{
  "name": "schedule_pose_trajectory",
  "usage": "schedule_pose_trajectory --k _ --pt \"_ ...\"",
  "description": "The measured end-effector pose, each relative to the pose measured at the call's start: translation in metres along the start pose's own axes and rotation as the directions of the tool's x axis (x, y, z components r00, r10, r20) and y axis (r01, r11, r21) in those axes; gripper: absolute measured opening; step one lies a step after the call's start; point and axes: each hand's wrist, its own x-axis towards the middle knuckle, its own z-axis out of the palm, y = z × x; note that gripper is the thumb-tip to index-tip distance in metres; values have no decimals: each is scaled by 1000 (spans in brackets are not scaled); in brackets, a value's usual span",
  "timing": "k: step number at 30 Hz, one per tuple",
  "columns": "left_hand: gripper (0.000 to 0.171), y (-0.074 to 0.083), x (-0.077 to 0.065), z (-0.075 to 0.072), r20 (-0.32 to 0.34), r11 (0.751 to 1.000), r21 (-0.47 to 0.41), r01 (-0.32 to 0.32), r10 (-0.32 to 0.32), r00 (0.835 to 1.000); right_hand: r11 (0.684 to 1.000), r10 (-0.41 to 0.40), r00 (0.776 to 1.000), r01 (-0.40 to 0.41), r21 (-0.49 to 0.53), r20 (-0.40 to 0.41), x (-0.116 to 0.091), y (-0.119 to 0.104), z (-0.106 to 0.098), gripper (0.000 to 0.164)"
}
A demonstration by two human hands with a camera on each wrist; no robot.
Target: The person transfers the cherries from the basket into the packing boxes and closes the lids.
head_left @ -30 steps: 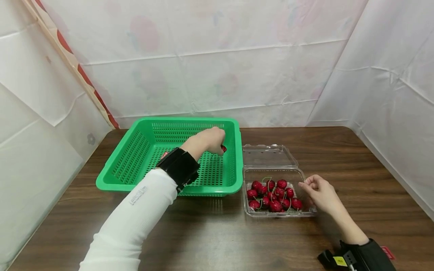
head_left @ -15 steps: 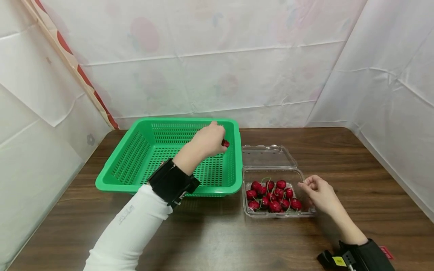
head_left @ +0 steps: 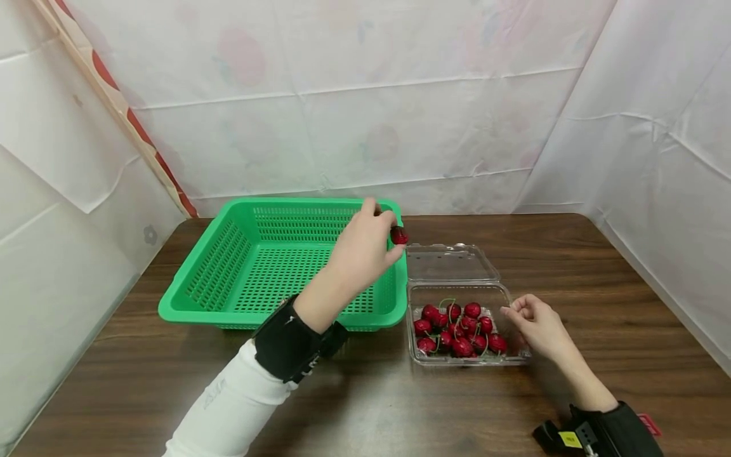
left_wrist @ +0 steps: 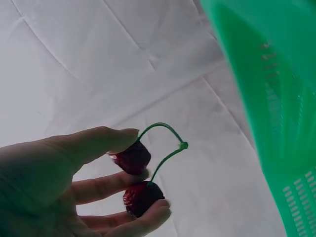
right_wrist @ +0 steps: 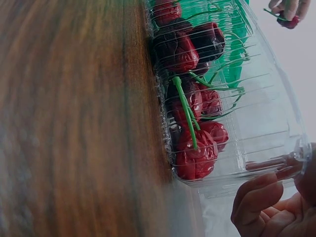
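Two dark red cherries joined by a green stem hang from my left hand [head_left: 361, 247]. In the left wrist view, one cherry [left_wrist: 132, 158] is between thumb and forefinger and the other cherry [left_wrist: 142, 198] between the lower fingers. This hand is above the right side of the green basket [head_left: 197, 316]. My right hand [head_left: 542, 327] pinches the right rim of a clear plastic box [head_left: 462, 293]; the right wrist view shows thumb and fingers at that rim. Inside the box lie several red cherries [head_left: 461, 346], some with green stems.
The box's clear lid [head_left: 451, 263] lies folded back behind it. Box and basket stand side by side on a brown wooden table [head_left: 365, 406]. White sheeting [head_left: 342, 127] hangs behind and at both sides.
My left hand has risen and moved right, from inside the basket to over its right rim, bringing the cherries along. The right hand has stayed at the box.
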Motion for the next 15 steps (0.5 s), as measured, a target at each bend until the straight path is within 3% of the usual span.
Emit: schedule_pose_trajectory --k 8,15 --pt "27 18 -11 16 -108 990 -32 -138 134 985 1000 8 1000 -8 5 6 0 0 -1 28" --pt "25 31 -15 36 -90 984 14 -179 180 980 1000 9 1000 -9 9 10 0 -1 0 27"
